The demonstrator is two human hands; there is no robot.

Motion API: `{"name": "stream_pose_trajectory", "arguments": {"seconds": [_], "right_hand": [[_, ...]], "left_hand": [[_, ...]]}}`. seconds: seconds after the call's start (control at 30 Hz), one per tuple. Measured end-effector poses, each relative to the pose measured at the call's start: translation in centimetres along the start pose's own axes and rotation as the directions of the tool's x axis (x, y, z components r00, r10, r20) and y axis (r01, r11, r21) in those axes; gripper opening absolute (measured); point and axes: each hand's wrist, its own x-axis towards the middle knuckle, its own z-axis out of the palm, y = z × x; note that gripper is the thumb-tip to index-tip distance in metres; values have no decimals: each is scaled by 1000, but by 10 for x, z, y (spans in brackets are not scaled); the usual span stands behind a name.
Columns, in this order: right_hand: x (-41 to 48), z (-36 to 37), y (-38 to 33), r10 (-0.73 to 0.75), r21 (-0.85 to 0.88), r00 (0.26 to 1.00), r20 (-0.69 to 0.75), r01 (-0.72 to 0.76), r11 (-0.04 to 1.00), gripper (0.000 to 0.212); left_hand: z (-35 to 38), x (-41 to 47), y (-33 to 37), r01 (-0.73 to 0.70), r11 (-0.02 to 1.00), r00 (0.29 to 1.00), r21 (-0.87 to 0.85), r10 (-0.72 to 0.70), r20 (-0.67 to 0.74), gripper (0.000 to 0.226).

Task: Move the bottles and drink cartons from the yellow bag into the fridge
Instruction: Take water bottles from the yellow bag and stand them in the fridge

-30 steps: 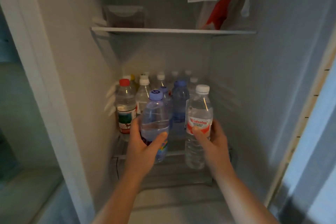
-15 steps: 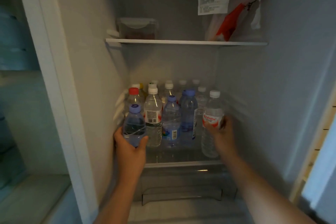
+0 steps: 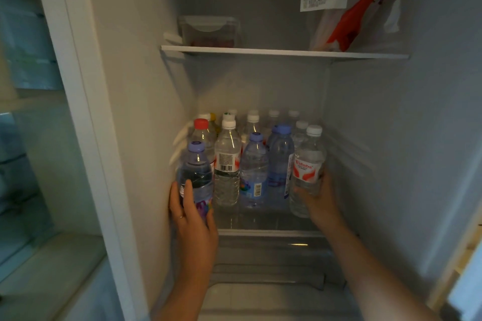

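Feed from the head cam, looking into the fridge point(image 3: 135, 112). My left hand point(image 3: 193, 219) is wrapped round the lower half of the purple-capped water bottle point(image 3: 195, 172), fingers across its front and thumb on the right side. The bottle is upright at the front left corner of the lower shelf point(image 3: 260, 220), just beside the fridge's left wall. Its base is hidden by the hand, so I can't tell if it's actually sitting down.

My right hand point(image 3: 322, 200) grips the white-capped bottle with the red label point(image 3: 307, 164), thumb across the front and fingers round the back. It's upright at the front right end of the row, base at shelf level.

Between them along the front edge stand a clear bottle with a barcode label point(image 3: 227, 164), a blue-capped bottle point(image 3: 254, 172) and a taller blue bottle point(image 3: 281, 161). A red-capped bottle point(image 3: 201, 126) sits right behind the purple one, with more white-capped ones toward the back edge.

On the upper shelf point(image 3: 260, 51) there's a clear lidded container point(image 3: 208, 31) at the left end and a plastic bag with a receipt on it point(image 3: 347, 15) at the right end. A clear drawer point(image 3: 268, 255) sits below the lower shelf.
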Motion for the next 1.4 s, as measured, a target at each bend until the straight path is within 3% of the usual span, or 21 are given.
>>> {"name": "stream_pose_trajectory", "arguments": {"seconds": [0.13, 0.3, 0.47, 0.8, 1.07, 1.27, 1.4], "right_hand": [[-18, -5, 16, -36, -309, 999, -33, 24, 951, 80], [-19, -8, 24, -46, -327, 999, -11, 40, 944, 57], [-13, -5, 29, -36, -353, 999, 27, 44, 935, 60], [-1, -1, 30, 103, -317, 994, -38, -110, 942, 41], [-3, -1, 22, 97, -339, 995, -3, -92, 936, 31], [-21, -1, 10, 54, -389, 998, 12, -45, 920, 52], [-68, 5, 1, -126, -415, 992, 7, 117, 902, 64]], "left_hand": [[-1, -17, -6, -51, 993, 998, 108, 56, -36, 75], [0, -21, -21, -33, 993, 999, 112, 34, -5, 39], [-2, -14, -21, 9, 989, 999, 145, -16, 43, 21], [-4, -9, -15, 95, 978, 993, 184, -107, 55, 17], [-10, -9, -10, 115, 976, 987, 184, -134, 93, 13], [-24, -11, -9, 111, 987, 975, 113, -130, 179, 15], [-42, -23, -8, 9, 998, 943, 58, -28, 331, 30]]}}
